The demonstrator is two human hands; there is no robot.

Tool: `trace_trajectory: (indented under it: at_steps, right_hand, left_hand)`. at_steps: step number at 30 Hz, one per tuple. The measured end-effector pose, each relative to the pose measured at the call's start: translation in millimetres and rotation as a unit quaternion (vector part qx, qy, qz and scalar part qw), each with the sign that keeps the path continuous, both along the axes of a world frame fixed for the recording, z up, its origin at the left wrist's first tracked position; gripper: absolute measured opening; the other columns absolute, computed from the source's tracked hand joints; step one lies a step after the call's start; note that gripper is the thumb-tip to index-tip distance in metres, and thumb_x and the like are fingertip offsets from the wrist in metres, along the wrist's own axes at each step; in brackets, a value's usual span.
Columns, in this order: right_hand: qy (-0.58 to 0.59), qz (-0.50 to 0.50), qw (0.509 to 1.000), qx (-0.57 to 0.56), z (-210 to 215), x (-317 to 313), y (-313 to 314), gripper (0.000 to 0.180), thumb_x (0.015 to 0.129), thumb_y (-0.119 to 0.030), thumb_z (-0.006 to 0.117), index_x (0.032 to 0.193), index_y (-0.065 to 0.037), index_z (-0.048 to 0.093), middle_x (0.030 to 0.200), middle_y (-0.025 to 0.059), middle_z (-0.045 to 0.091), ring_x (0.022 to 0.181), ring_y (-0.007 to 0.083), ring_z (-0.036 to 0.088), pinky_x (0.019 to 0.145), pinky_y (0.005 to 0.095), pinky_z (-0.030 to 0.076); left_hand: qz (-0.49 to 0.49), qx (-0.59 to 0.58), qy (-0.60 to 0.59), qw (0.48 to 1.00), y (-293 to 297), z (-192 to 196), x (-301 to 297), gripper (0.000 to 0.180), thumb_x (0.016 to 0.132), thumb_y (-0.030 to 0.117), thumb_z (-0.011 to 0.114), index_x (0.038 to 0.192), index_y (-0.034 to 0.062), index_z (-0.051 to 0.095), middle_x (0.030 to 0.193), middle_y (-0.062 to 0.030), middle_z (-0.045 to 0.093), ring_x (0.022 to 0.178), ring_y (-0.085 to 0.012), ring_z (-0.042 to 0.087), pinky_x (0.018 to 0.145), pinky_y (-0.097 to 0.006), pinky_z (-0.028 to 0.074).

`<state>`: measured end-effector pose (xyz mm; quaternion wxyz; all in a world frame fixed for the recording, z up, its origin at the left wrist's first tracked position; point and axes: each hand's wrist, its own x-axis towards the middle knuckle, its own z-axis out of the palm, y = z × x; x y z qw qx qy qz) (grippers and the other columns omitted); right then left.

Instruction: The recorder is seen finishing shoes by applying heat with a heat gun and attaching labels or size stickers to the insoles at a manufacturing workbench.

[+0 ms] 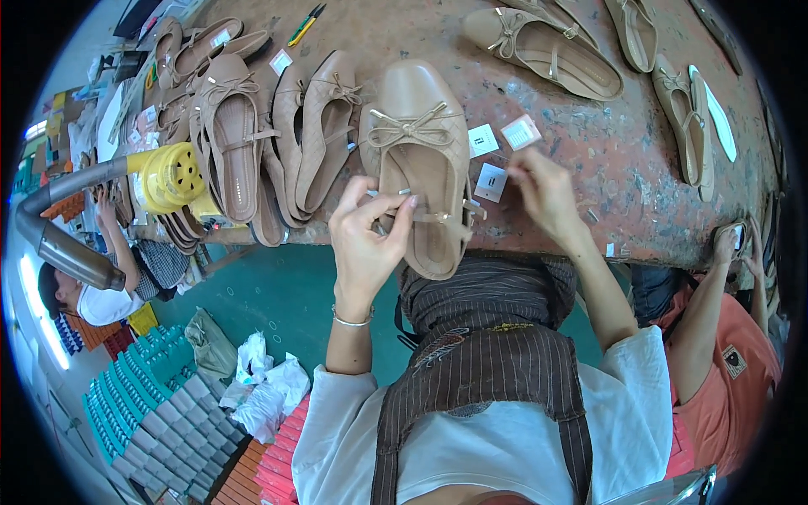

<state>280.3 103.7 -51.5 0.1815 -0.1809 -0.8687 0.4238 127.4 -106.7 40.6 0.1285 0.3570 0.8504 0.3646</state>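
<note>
A tan flat shoe (pixel 412 88) with a bow lies before me, its toe pointing away and its heel at the table's near edge. My left hand (pixel 364 236) is closed at its left side, thumb and forefinger pinched on the shoe's thin ankle strap (pixel 433 217). To the right, my right hand (pixel 547 198) hovers over the table with its fingers drawn together; what they hold, if anything, is too small to make out. Close by lie a square white tag (pixel 490 182), a second white tag (pixel 483 140) and a pinkish tag (pixel 521 132).
Several tan shoes (pixel 231 151) crowd the worn table (pixel 404 29) on the left, beside a yellow slotted nozzle (pixel 171 178) on a grey pipe. More shoes (pixel 551 55) lie at the far right. A yellow-green cutter (pixel 305 25) is at the back. Co-workers (pixel 724 370) sit on both sides.
</note>
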Motion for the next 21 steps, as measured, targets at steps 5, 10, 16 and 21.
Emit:
trace_trajectory:
  at_steps: [5,10,16,21]
  right_hand:
    - [0.100,-0.165,0.961,-0.197,71,-10,-7,0.014,0.094,0.002,0.054,0.105,-0.001,0.061,0.077,0.0073,0.068,0.062,0.0092,0.059,0.057,0.0252,0.049]
    - [0.179,-0.090,0.971,-0.133,102,-21,-54,0.017,0.084,0.000,0.069,0.100,-0.001,0.066,0.080,0.0081,0.070,0.062,0.0132,0.068,0.054,0.0257,0.052]
    - [0.034,-0.099,0.994,-0.036,65,-27,-71,0.010,0.085,-0.007,0.068,0.083,-0.003,0.059,0.065,0.0136,0.064,0.058,0.0278,0.066,0.050,0.0365,0.051]
    - [-0.012,-0.095,0.995,-0.030,57,-19,-72,0.010,0.084,-0.006,0.066,0.080,-0.003,0.057,0.063,0.0148,0.063,0.058,0.0303,0.066,0.050,0.0396,0.050]
  left_hand:
    - [-0.014,0.013,-0.012,1.000,19,4,17,0.038,0.078,-0.003,0.064,0.115,0.0032,0.069,0.090,-0.0118,0.058,0.066,-0.0193,0.059,0.061,-0.031,0.049]
    - [-0.016,0.030,-0.031,0.999,36,0,27,0.043,0.075,-0.003,0.065,0.118,0.0030,0.068,0.086,-0.0063,0.056,0.070,-0.0131,0.051,0.059,-0.025,0.043]
    - [-0.026,0.069,-0.103,0.992,38,-18,34,0.047,0.080,-0.007,0.061,0.127,0.0009,0.061,0.082,-0.0022,0.048,0.065,-0.0070,0.041,0.053,-0.022,0.034]
    - [0.008,0.087,-0.133,0.987,37,-20,36,0.048,0.081,-0.007,0.061,0.128,0.0020,0.060,0.081,0.0003,0.045,0.063,-0.0048,0.038,0.053,-0.021,0.033]
